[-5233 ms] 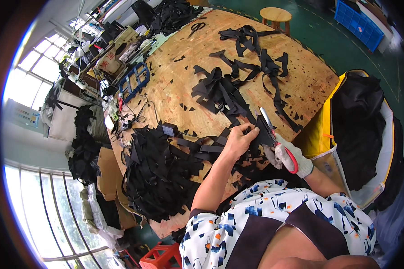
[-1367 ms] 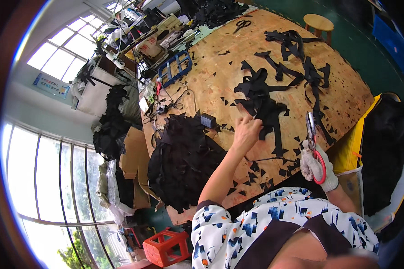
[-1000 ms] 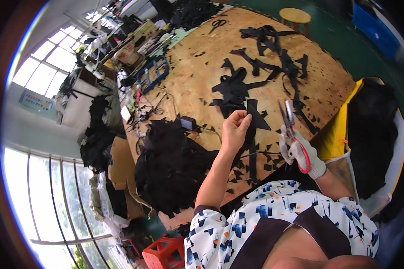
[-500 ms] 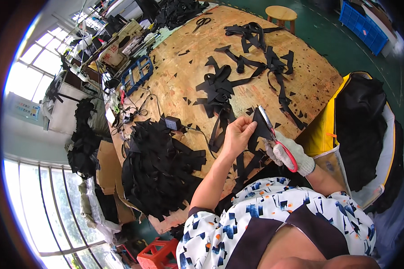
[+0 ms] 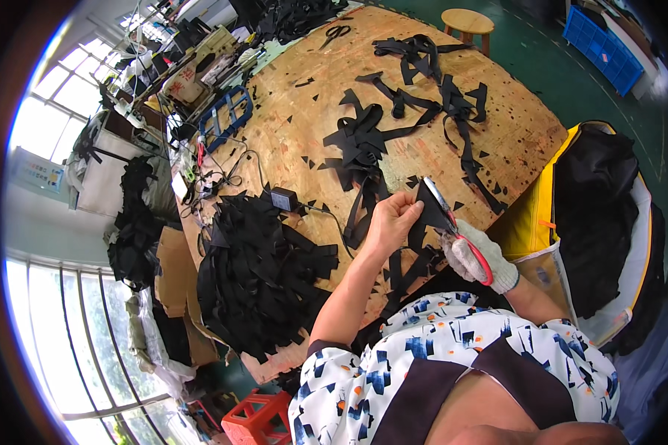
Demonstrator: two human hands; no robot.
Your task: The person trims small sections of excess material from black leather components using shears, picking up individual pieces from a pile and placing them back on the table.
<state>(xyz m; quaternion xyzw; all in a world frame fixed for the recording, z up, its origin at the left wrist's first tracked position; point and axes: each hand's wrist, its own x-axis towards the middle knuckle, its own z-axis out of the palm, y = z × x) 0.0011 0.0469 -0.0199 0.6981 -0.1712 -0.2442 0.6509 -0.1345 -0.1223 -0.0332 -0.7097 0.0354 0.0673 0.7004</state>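
Above the near side of the wooden bench (image 5: 289, 133), the bare left hand (image 5: 395, 225) has its grip pressed together, thumb against forefinger, pinching the left edge of a black fabric piece (image 5: 433, 213). Along that piece's right edge lie the blades of the red-handled scissors (image 5: 439, 199), held by the gloved right hand (image 5: 476, 256), its grip curled around the handles. Whether the blades are parted cannot be told from this angle.

For a clean cut, I would judge that the fabric needs light tension: the left grip pulling a little away from the blades, the edge lying flat rather than folding between them. The left fingertips sit close to the blade tips, so the pinch should stay well to the left of the cutting line. Small snips near the pivot would probably bite thick cloth better than the tips do. Loose black straps (image 5: 360, 141) lie just beyond the left hand, and the adapter cable (image 5: 338, 222) runs near its wrist; both should be kept clear of the blades.
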